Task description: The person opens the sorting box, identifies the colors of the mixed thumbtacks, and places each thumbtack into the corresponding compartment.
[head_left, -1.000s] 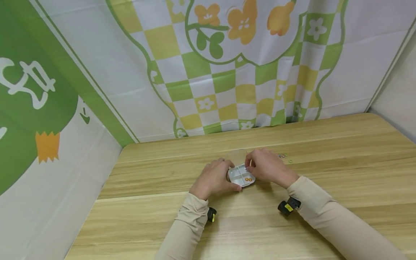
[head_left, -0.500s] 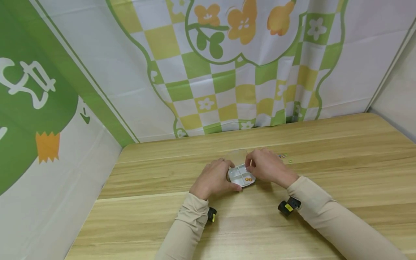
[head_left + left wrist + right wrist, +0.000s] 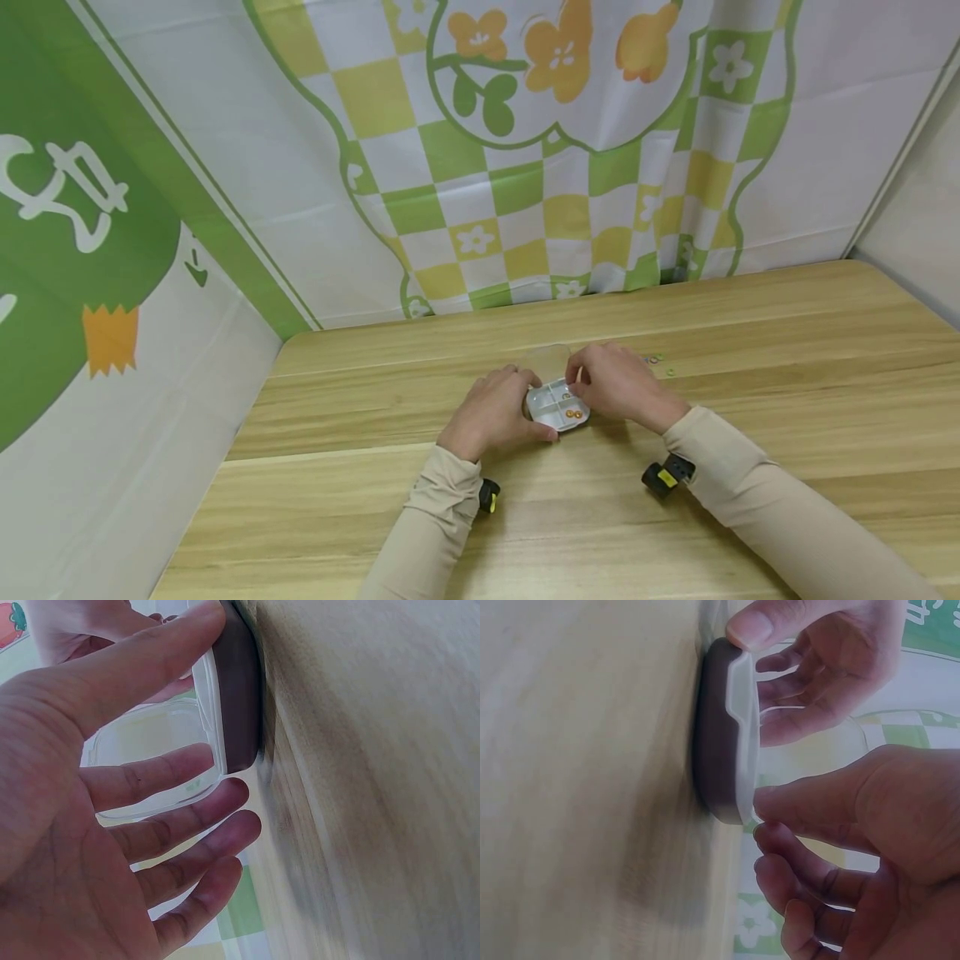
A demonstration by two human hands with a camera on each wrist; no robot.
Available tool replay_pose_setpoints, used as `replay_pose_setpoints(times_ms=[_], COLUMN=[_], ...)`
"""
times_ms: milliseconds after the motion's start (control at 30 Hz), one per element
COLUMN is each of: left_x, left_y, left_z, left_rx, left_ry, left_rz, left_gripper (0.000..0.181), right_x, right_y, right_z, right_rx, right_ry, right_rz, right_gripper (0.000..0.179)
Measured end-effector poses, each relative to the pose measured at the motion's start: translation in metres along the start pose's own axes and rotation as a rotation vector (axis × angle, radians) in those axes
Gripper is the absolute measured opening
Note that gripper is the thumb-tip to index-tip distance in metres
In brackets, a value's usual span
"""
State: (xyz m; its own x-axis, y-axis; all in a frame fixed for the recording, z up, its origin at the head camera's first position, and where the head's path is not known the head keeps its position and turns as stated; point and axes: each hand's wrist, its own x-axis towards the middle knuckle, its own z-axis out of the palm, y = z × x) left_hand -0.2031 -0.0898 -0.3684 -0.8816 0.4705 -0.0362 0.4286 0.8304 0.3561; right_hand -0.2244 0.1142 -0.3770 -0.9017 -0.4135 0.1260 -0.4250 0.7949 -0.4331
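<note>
A small pill box (image 3: 545, 418) lies on the table with its clear lid (image 3: 547, 360) folded back. White dividers split its inside, and its outer shell (image 3: 716, 739) is dark brown. My left hand (image 3: 497, 412) grips the box from the left, thumb at the near edge and forefinger at the far side. Two orange beads (image 3: 573, 413) lie in the near right compartment. A small pale ring-like bead (image 3: 566, 396) lies in the far right compartment. Over that compartment hovers my right hand (image 3: 617, 383), thumb and forefinger tips close together; anything between them is hidden.
Several small coloured beads (image 3: 654, 359) lie on the wooden table (image 3: 360, 517) beyond the right wrist. A patterned cloth (image 3: 517, 200) hangs along the table's back edge. Black wrist cameras (image 3: 663, 478) sit under both forearms.
A small pale bead now shows in the far right compartment, where none was visible before. Both hands and the box have stayed nearly still.
</note>
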Motion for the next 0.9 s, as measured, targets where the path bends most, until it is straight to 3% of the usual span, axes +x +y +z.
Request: replay_pose_setpoints(times_ms=[333,633,900], left_x=[0.0,0.0,0.001], left_y=[0.0,0.0,-0.002], left_z=[0.0,0.001,0.002], left_rx=[-0.001,0.0,-0.001], left_ry=[0.002,0.01,0.014], left_rz=[0.0,0.008,0.013], left_gripper=[0.065,0.066,0.067], right_x=[-0.001,-0.002,-0.003], right_y=[0.006,0.016,0.027], right_z=[-0.013,-0.029,-0.038], right_rx=[0.004,0.022,0.026], right_ry=[-0.007,-0.056,-0.033], right_rz=[0.003,0.062,0.079], right_gripper=[0.003,0.007,0.007])
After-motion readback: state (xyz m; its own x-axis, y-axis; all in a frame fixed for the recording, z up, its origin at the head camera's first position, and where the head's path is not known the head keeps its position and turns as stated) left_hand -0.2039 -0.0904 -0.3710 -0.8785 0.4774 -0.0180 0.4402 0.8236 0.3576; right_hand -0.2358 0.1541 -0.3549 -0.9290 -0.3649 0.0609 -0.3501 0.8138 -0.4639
